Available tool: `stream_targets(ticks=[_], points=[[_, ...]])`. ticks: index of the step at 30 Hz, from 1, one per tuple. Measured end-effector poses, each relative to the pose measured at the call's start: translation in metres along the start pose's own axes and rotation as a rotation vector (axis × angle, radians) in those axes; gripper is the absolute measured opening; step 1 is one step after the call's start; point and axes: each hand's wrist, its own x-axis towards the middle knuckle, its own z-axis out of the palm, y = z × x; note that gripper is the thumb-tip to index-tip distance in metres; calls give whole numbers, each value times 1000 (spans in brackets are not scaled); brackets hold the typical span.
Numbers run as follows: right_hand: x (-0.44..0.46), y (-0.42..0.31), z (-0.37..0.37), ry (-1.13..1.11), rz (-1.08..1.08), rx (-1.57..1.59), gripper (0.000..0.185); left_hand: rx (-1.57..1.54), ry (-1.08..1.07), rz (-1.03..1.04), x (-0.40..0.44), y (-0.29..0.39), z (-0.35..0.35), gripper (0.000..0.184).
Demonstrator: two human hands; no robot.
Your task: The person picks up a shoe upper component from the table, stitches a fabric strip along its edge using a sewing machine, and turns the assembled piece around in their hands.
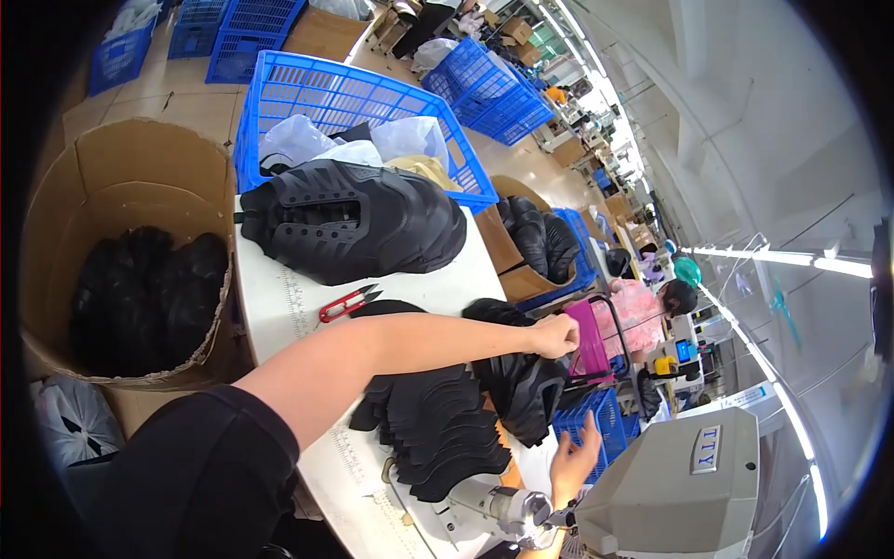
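My left hand (pixel 556 335) is curled closed above a pile of black shoe uppers (pixel 520 391) on the white table. Whatever its fingers may hold is hidden. My right hand (pixel 575 461) has its fingers apart and nothing visible in them, between the uppers and the sewing machine (pixel 684 489). Below my left forearm, an overlapping stack of black cut pieces (pixel 438 429) lies close to the machine's metal arm. Further along the table are red-handled thread snips (pixel 346 303) and a larger pile of black shoe uppers (pixel 363 219).
A blue crate (pixel 247 121) with plastic bags adjoins the white table (pixel 264 317). Round cardboard bins with black uppers stand beside it, one large bin (pixel 56 233) at left. A co-worker in a pink top (pixel 626 312) sits beyond a magenta chair back (pixel 589 340).
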Motion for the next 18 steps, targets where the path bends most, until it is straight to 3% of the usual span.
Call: stream_targets(ticks=[1, 2, 3, 5, 9, 11, 15, 18], points=[[8, -6, 5, -34, -55, -48, 62, -53, 2, -36, -2, -6, 1, 14], [18, 7, 16, -34, -254, -196, 68, -122, -13, -32, -6, -9, -3, 19], [23, 19, 28, -49, -269, -185, 67, -190, -26, -110, -8, -12, -5, 22], [33, 26, 48, -229, -86, 1, 65, -385, -85, -203, -8, -20, -18, 21], [37, 34, 63, -140, -67, -108, 42, -370, -239, -417, -18, -28, -46, 21], [41, 36, 59, -142, -60, -94, 34, -456, -187, -529, -23, -19, -50, 20], [45, 23, 49, -139, -2, -144, 22, -151, -144, -325, -23, -36, -49, 15], [40, 10, 47, 10, -193, -216, 20, -13, -35, -280, -24, -53, -38, 12]])
